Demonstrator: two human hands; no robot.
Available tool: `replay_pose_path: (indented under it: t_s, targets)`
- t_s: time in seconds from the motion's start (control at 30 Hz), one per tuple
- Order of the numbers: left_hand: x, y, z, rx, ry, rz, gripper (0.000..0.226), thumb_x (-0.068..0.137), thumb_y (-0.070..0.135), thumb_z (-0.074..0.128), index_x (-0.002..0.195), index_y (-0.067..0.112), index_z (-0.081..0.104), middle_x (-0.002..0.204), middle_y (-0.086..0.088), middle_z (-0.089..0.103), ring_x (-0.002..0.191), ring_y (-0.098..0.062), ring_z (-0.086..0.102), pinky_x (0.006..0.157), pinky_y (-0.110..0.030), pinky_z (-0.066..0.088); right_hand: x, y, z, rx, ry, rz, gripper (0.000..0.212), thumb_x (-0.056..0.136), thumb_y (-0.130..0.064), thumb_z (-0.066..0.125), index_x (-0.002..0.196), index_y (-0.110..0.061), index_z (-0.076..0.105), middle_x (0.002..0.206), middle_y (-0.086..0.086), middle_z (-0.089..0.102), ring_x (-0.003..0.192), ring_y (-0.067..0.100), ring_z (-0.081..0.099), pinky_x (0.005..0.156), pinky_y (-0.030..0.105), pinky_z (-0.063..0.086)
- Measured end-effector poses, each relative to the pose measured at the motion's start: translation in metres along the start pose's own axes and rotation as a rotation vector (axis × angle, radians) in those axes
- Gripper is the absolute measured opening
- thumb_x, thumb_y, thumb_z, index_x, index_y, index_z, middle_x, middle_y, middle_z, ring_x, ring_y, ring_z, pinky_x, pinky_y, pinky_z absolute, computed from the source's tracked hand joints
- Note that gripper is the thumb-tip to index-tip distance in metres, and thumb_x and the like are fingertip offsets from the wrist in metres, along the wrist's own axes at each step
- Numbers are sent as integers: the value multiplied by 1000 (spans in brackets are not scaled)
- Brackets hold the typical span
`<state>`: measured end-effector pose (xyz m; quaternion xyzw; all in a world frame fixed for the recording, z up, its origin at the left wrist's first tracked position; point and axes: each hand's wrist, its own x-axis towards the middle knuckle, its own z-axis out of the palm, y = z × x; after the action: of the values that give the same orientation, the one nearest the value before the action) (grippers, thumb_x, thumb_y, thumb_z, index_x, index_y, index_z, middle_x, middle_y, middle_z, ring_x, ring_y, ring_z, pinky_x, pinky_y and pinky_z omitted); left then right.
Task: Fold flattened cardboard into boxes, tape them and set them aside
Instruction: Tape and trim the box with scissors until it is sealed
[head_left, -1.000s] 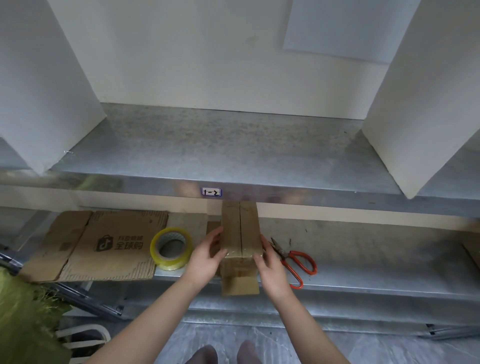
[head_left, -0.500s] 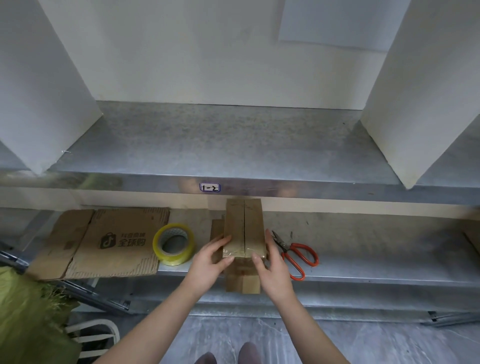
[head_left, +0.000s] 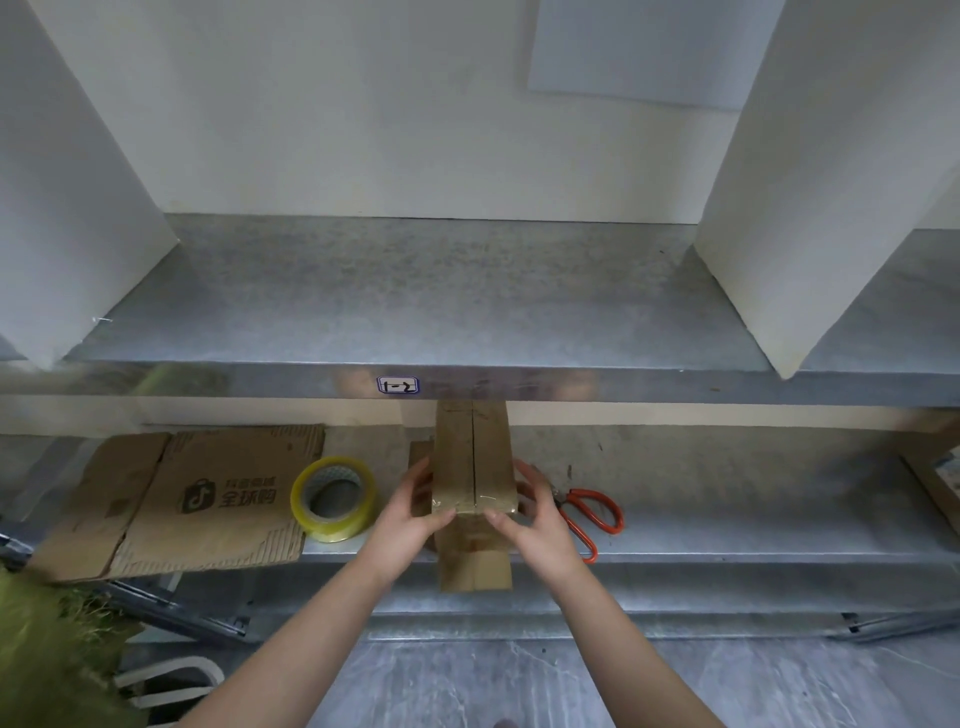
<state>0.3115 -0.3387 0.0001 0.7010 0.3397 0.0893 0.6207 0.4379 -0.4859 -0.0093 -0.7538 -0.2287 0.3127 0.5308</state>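
A narrow brown cardboard box (head_left: 471, 457) lies lengthwise on the lower metal shelf (head_left: 727, 525), its two top flaps meeting along a centre seam covered with clear tape. My left hand (head_left: 410, 514) grips its near left corner and my right hand (head_left: 535, 514) grips its near right corner, thumbs on the near end. The box's front end hangs over the shelf edge. A flattened cardboard sheet (head_left: 208, 499) with a printed logo lies to the left. A roll of yellowish clear tape (head_left: 333, 498) lies flat between the sheet and my left hand.
Red-handled scissors (head_left: 587, 514) lie on the shelf just right of my right hand. The upper metal shelf (head_left: 415, 296) carries white boards at left (head_left: 67, 208) and right (head_left: 810, 208). A green mass (head_left: 47, 649) and white chair frame sit at lower left.
The view has shifted slightly. Both hands have stayed on the box's near end, with the fingers spread a bit further along its sides; the box has barely moved.
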Motion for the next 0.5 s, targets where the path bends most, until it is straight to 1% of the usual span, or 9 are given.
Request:
replay_pose_path:
  t_s: [0.03, 0.1, 0.2, 0.27, 0.33, 0.37, 0.43, 0.47, 0.5]
  targets:
    - [2, 1, -1, -32, -25, -27, 80, 82, 29, 74, 146, 34, 27, 138, 15, 42, 126, -8, 41, 107, -32, 33, 0, -2, -2, 9, -15, 8, 69, 84, -26, 74, 138, -35, 32, 119, -32, 45, 108, -8, 49, 98, 22, 42]
    - [5, 1, -1, -22, -63, -39, 87, 79, 33, 77, 148, 32, 24, 137, 13, 42, 126, -10, 41, 107, -33, 34, -1, -2, -4, -19, -29, -1, 67, 85, -28, 73, 138, -36, 31, 118, -33, 44, 112, -5, 49, 100, 22, 41]
    - [4, 5, -2, 43, -61, 18, 86, 78, 31, 77, 146, 31, 25, 127, 18, 44, 120, -6, 44, 101, -26, 35, -2, -1, -3, -81, -33, -27, 69, 85, -36, 72, 141, -35, 32, 121, -33, 44, 120, -2, 46, 101, 20, 39]
    - [4, 5, -5, 75, -75, 85, 82, 79, 31, 76, 144, 36, 26, 128, 25, 42, 120, -2, 44, 101, -23, 34, -4, -3, -1, -78, -31, -34, 68, 85, -37, 71, 140, -37, 30, 123, -30, 45, 120, -2, 46, 96, 13, 39]
    - [6, 3, -7, 109, -93, 114, 74, 82, 29, 74, 142, 41, 32, 131, 26, 42, 125, -3, 43, 103, -23, 34, -3, -6, 0, -50, -24, -13, 67, 86, -32, 72, 138, -37, 31, 118, -29, 47, 115, -2, 48, 85, 5, 40]
    - [7, 1, -8, 118, -94, 114, 68, 83, 29, 73, 139, 43, 37, 133, 23, 43, 128, -6, 42, 104, -24, 34, -2, -7, 1, -21, -20, 7, 67, 85, -29, 72, 137, -37, 32, 116, -27, 49, 112, -1, 49, 82, 5, 42]
    - [9, 2, -7, 88, -86, 89, 64, 83, 26, 73, 136, 42, 42, 135, 18, 42, 129, -9, 39, 104, -25, 32, 2, -9, 1, 53, -9, 47, 71, 83, -21, 75, 139, -35, 33, 120, -15, 54, 115, 8, 52, 88, 15, 47]
    - [10, 4, -6, 49, -81, 71, 66, 82, 22, 74, 136, 41, 42, 135, 17, 42, 128, -9, 39, 104, -26, 33, 4, -10, 1, 80, -3, 68, 73, 82, -18, 75, 141, -34, 34, 123, -9, 54, 116, 12, 53, 91, 22, 50]
    - [11, 5, -6, -9, -76, 41, 72, 79, 17, 76, 137, 39, 40, 135, 16, 43, 127, -10, 40, 105, -29, 34, 4, -12, 1, 102, -10, 83, 73, 81, -16, 76, 140, -32, 36, 124, -6, 55, 113, 13, 55, 90, 23, 51]
